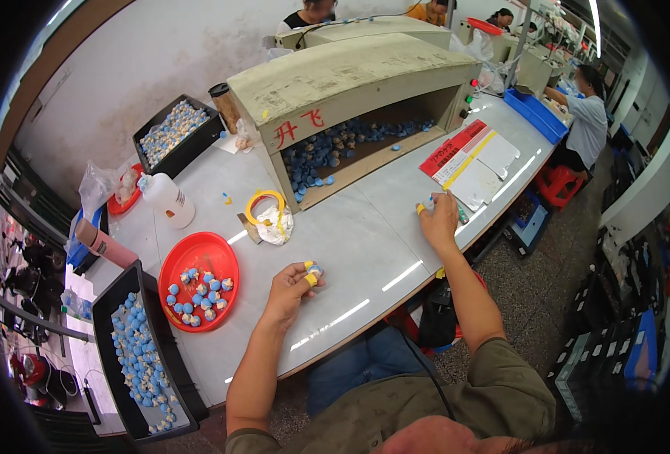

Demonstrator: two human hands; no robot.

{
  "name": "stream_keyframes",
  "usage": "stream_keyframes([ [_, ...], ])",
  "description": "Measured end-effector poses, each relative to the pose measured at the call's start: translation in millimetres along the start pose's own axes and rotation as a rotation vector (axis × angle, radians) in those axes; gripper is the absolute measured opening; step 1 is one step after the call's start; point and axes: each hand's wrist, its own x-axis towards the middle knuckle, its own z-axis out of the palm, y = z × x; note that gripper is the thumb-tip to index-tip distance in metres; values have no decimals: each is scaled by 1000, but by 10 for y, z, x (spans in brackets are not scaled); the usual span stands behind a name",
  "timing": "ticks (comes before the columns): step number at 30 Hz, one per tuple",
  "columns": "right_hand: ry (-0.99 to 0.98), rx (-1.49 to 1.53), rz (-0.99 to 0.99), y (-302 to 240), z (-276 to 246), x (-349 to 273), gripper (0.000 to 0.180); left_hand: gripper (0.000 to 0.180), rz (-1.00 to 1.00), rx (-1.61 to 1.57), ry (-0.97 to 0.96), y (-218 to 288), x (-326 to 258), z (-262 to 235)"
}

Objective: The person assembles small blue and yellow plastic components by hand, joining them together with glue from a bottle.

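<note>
My left hand [288, 291] is closed in a pinch, with yellow wraps on its fingertips. Between thumb and finger it holds a small blue-and-white ball-shaped piece [317, 271], just above the grey table [342, 227]. My right hand [439, 221] is farther right, by the near corner of the paper sheets. Its fingers are bent and apart, a yellow wrap showing on one tip; no held object can be made out. A green pen-like stick [463, 216] lies beside it. Left of my left hand, a red round tray [231, 261] carries several similar blue-and-white pieces.
Black bins [108, 303] of such pieces stand at left and far left. A beige hooded machine [358, 76] with a heap of pieces inside occupies the back. Nearby are a white bottle [172, 203], yellow tape roll [255, 204], pink bottle [108, 246] and blue tray [535, 115]. Other people sit beyond.
</note>
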Motion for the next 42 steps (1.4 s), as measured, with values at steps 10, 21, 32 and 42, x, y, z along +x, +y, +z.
stream_keyframes([
  [10,-726,798,-65,-1270,-386,-538,32,32,-82,-20,-88,-53,32,-38],
  [21,-402,1094,-291,-1319,-376,-922,25,34,-119,14,-127,-41,13,-41],
  [32,-337,1064,-469,-1304,-338,-920,26,31,-108,92,-193,-1,-12,-6],
  [42,-308,978,-550,-1365,-365,-889,25,34,-104,120,-175,-25,-1,-10],
])
